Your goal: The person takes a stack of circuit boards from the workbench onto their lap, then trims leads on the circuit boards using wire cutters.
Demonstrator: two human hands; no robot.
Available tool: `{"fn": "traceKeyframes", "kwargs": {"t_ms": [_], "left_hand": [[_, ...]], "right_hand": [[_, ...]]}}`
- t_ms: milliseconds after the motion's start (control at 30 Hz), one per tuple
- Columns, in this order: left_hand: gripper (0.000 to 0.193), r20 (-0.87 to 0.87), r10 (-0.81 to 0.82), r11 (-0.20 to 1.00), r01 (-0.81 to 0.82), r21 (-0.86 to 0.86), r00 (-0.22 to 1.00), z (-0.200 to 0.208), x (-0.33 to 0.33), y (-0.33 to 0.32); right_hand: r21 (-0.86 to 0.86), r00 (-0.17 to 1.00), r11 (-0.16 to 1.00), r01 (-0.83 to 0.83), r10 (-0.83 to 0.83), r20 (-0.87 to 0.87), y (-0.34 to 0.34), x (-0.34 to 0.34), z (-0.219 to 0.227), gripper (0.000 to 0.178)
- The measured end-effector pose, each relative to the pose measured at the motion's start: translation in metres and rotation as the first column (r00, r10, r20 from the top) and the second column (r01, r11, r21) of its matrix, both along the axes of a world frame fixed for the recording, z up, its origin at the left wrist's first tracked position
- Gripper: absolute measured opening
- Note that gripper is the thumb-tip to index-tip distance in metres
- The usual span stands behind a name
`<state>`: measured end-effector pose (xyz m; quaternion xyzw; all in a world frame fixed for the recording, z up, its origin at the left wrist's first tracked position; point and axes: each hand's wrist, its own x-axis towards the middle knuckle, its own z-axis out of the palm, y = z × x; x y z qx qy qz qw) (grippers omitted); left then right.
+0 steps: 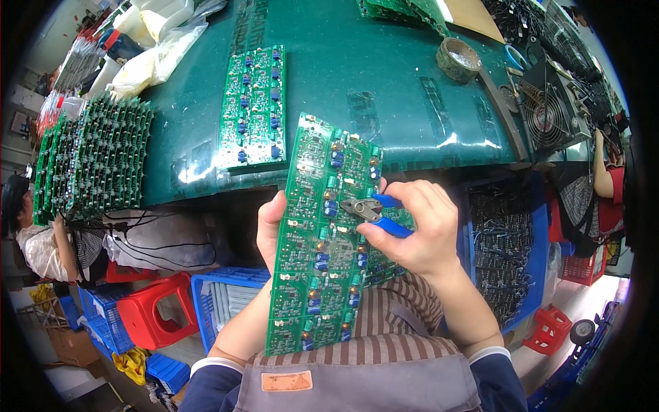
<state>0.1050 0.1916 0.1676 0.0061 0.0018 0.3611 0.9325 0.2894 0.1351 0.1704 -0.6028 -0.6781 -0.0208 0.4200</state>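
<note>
A green circuit board panel [302, 250] with rows of blue capacitors is held tilted above my lap. My left hand [270, 233] grips its left edge, the thumb showing at the front and the other fingers hidden behind. My right hand [422, 226] is closed round blue-handled side cutters [388, 214], whose jaws lie over the board's face near a blue capacitor. Whether the jaws touch a part I cannot tell. Behind the panel, low on its right, part of another green board [384, 264] shows. One more panel [253, 106] lies flat on the green table.
On the green table [322, 75], stacked circuit boards [96, 158] stand at the left edge. A round tin [458, 60] and a fan [546, 113] are at the right. Blue crates [539, 240] and a red stool [156, 312] flank me. Other people sit at both sides.
</note>
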Motion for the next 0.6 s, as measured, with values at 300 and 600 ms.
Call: {"fn": "traceKeyframes", "kwargs": {"t_ms": [300, 600], "left_hand": [[0.078, -0.358, 0.044, 0.996, -0.011, 0.094, 0.933, 0.021, 0.013, -0.003], [0.082, 0.076, -0.031, 0.998, 0.027, 0.054, 0.997, 0.013, 0.008, 0.001]], "right_hand": [[-0.054, 0.998, 0.998, -0.008, 0.004, -0.07, -0.006, -0.001, -0.003, 0.047], [0.011, 1.0, 1.0, -0.009, 0.009, 0.015, 0.0, -0.002, 0.002, 0.051]]}}
